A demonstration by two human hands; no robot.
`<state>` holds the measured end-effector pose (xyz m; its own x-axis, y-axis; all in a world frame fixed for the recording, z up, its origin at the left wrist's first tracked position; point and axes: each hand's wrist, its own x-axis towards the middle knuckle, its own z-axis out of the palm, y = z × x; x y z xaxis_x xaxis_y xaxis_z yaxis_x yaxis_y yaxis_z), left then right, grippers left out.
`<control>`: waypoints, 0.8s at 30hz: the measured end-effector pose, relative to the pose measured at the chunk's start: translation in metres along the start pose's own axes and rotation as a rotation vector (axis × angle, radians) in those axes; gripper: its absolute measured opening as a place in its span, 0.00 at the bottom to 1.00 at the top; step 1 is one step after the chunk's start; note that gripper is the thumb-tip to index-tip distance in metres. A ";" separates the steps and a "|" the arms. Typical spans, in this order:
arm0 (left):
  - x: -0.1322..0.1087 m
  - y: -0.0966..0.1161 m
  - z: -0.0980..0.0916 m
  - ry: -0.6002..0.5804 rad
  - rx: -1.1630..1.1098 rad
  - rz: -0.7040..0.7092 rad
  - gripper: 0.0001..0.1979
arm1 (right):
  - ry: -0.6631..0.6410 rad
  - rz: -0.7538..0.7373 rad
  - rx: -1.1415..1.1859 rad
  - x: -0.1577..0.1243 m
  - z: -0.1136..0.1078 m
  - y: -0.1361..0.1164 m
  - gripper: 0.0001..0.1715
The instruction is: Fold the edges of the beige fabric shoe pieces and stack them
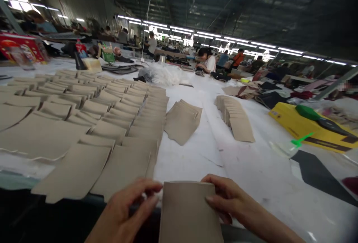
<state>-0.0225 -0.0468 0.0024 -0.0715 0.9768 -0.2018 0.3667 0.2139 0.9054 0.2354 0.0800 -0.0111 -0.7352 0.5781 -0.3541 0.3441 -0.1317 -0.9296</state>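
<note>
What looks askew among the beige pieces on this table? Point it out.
Little stands out. The fanned stack in the middle of the white table sits skewed, unlike the neat overlapping rows to its left. The piece held by the left hand and right hand looks undamaged.

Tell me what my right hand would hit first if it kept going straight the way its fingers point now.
The right hand points left across the beige piece it grips. Going on, it would probably meet the left hand holding the opposite edge, though depth is hard to judge.
</note>
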 end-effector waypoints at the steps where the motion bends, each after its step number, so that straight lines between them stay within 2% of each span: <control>1: 0.008 0.004 0.002 0.032 0.011 0.020 0.17 | -0.046 0.027 0.031 -0.007 0.012 0.004 0.21; 2: 0.015 0.008 0.005 0.023 0.027 0.028 0.16 | -0.070 0.050 0.050 -0.013 0.023 0.008 0.20; 3: 0.021 0.010 0.009 -0.036 0.029 0.037 0.14 | -0.080 0.065 0.064 -0.018 0.032 0.012 0.18; 5: 0.027 0.009 0.016 -0.214 -0.003 0.015 0.12 | -0.076 0.091 0.087 -0.026 0.044 0.018 0.17; 7: 0.029 0.004 0.022 -0.374 -0.044 -0.032 0.11 | -0.072 0.112 0.102 -0.031 0.048 0.021 0.18; 10: 0.029 -0.003 0.024 -0.493 -0.088 -0.078 0.11 | -0.079 0.119 0.073 -0.036 0.048 0.021 0.17; 15: 0.032 -0.002 0.019 -0.559 -0.102 -0.128 0.09 | -0.024 0.048 -0.261 -0.040 0.047 0.012 0.12; 17: 0.032 -0.001 0.017 -0.585 -0.120 -0.175 0.09 | 0.015 -0.012 -0.410 -0.040 0.050 0.009 0.12; 21: 0.029 -0.004 0.020 -0.599 -0.202 -0.238 0.08 | 0.086 -0.316 -0.657 -0.039 0.062 0.009 0.16; 24: 0.026 -0.009 0.026 -0.573 -0.257 -0.265 0.08 | 0.126 -0.500 -0.771 -0.036 0.074 0.013 0.13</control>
<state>-0.0036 -0.0239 -0.0203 0.4000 0.7474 -0.5305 0.1673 0.5095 0.8440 0.2228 -0.0018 -0.0178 -0.8496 0.5123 0.1256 0.3303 0.7025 -0.6304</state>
